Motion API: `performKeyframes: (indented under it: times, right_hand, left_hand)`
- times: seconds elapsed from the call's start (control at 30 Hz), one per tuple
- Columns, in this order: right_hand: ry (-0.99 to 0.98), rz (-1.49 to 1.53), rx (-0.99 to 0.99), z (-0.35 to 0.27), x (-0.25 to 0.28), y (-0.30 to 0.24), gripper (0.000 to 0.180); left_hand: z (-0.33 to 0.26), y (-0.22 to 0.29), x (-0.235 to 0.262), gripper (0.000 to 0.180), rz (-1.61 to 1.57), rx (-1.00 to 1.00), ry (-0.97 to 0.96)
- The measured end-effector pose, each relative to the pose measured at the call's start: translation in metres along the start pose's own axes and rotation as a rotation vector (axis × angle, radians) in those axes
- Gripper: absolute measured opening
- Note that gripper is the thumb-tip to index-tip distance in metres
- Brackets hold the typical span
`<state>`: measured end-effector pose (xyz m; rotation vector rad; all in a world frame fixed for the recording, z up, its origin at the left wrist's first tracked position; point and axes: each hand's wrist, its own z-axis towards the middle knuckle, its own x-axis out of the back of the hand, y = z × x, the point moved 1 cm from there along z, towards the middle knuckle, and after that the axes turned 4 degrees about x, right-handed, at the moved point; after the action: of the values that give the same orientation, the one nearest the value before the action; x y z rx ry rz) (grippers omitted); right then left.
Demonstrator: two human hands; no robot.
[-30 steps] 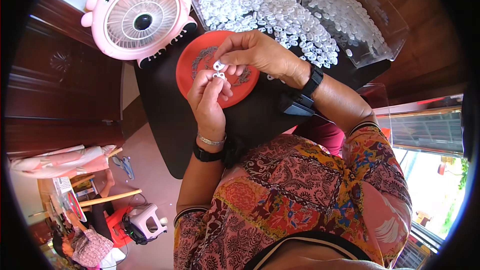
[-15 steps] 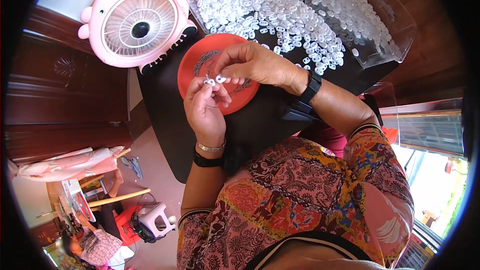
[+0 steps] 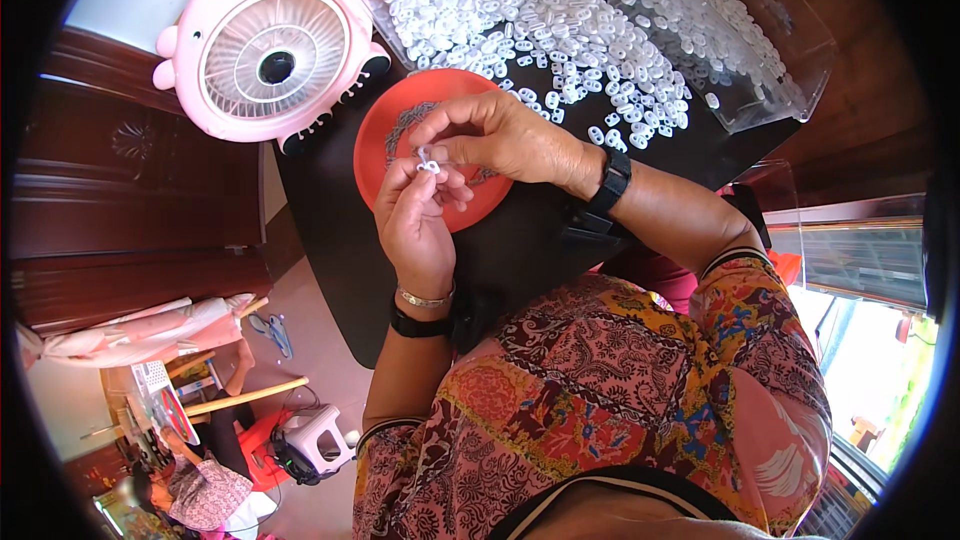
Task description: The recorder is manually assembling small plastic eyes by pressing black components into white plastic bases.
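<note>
White plastic is what both hands meet on: a small white clip piece (image 3: 428, 162) is pinched between the fingertips of the left hand (image 3: 418, 225) and those of the right hand (image 3: 497, 137), held just above the orange-red round dish (image 3: 395, 130). Each hand has its thumb and forefinger pressed together on the piece, while the left hand's other fingers curl loosely beneath it. The dish lies on the black desk (image 3: 330, 230) and carries a thin scatter of small dark bits. Beyond it, a large heap of white plastic pieces (image 3: 530, 15) spreads across the desk, and a clear plastic box (image 3: 790, 60) at the right holds more of the same. A pink fan (image 3: 268, 50) with round ears stands at the desk's left corner, touching the dish's edge. A black watch (image 3: 610, 183) sits on the right wrist; a black band and a thin bracelet (image 3: 424, 298) circle the left wrist. A white stool (image 3: 315, 437) stands on the floor below.
</note>
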<state>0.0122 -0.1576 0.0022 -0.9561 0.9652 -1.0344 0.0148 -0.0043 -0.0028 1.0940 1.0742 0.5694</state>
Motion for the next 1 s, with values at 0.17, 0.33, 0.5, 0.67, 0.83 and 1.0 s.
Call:
performKeyframes:
  times: [0.17, 0.33, 0.5, 0.67, 0.83, 1.0]
  right_hand:
    - [-0.001, 0.0, -0.131, 0.006, 0.018, -0.003, 0.02]
    - [0.043, 0.074, -0.164, 0.006, 0.019, -0.002, 0.017]
    - [0.029, 0.077, -0.172, 0.005, 0.016, -0.001, 0.016]
    - [0.009, 0.008, -0.152, 0.005, 0.014, -0.001, 0.015]
    - [0.026, 0.036, -0.138, 0.005, 0.015, -0.001, 0.015]
    - [0.021, 0.001, -0.125, 0.005, 0.013, -0.004, 0.014]
  left_hand:
    - [-0.001, 0.002, 0.001, 0.013, 0.067, 0.049, 0.073]
    - [0.0, 0.0, 0.002, 0.013, 0.208, 0.077, 0.13]
    - [0.0, 0.0, 0.001, 0.014, 0.239, 0.071, 0.142]
    - [0.001, 0.0, 0.002, 0.014, 0.252, 0.074, 0.139]
    - [0.001, -0.001, 0.003, 0.014, 0.267, 0.076, 0.147]
    - [0.001, -0.001, 0.003, 0.013, 0.277, 0.078, 0.141]
